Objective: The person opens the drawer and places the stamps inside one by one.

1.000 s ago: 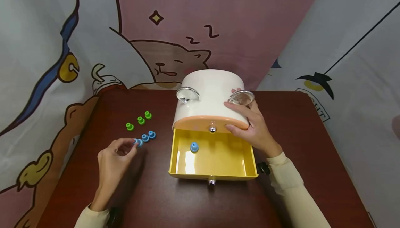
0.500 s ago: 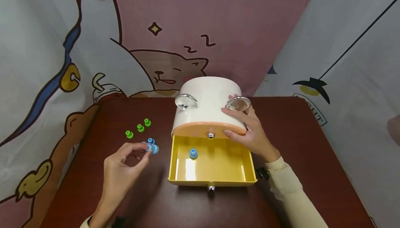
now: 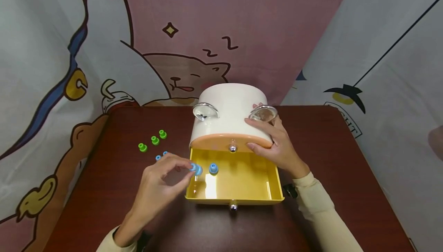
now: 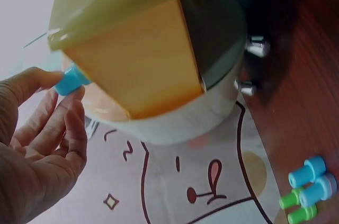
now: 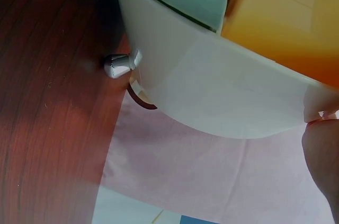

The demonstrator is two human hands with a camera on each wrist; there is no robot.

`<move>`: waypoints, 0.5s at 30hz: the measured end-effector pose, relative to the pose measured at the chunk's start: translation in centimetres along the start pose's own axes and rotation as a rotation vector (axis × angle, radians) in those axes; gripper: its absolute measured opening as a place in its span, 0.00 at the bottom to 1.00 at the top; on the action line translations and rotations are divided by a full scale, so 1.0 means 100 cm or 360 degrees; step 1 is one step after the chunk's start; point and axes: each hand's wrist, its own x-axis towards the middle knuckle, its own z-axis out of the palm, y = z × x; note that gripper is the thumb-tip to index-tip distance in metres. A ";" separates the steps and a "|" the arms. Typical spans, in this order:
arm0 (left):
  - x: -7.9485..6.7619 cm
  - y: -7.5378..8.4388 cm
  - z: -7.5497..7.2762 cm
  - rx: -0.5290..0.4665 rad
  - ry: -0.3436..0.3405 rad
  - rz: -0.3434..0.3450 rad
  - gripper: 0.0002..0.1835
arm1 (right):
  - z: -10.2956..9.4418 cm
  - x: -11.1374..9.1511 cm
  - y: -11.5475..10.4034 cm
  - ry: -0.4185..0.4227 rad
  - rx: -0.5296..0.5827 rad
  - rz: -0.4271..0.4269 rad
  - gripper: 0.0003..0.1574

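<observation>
In the head view, my left hand pinches a small light-blue peg between thumb and fingers, above the left side of a pulled-out yellow drawer. Another blue peg stands inside that drawer. The left wrist view has the held peg beside the drawer wall. My right hand grips the right front edge of a white mini cabinet, thumb on its orange front. In the right wrist view, only part of that hand shows at the cabinet's side.
Three green pegs stand on the dark wooden table, left of the cabinet. Two blue pegs are near them, partly hidden by my left hand. Silver ring-like parts stick up from the cabinet. A cartoon-print cloth hangs behind.
My left hand has taken a blue peg from the table's blue row and carried it right, over the drawer's left side. The right hand keeps its place on the cabinet.
</observation>
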 end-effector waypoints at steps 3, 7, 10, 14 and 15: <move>0.002 0.000 0.009 0.0025 -0.0075 0.0046 0.18 | 0.000 0.000 0.000 -0.0005 0.0005 0.0003 0.39; 0.006 -0.001 0.019 0.0023 -0.0198 0.0103 0.18 | 0.000 0.000 0.001 0.0002 -0.0002 0.0004 0.40; 0.008 -0.004 0.026 -0.0002 -0.0309 0.0116 0.16 | -0.001 0.001 0.002 0.0013 -0.0014 0.0003 0.39; 0.013 -0.006 0.034 -0.0018 -0.0425 0.0162 0.15 | 0.000 0.001 0.004 0.0011 -0.0006 0.0001 0.38; 0.015 -0.006 0.036 -0.0006 -0.0448 0.0181 0.15 | 0.000 0.001 0.004 0.0012 -0.0005 0.0001 0.38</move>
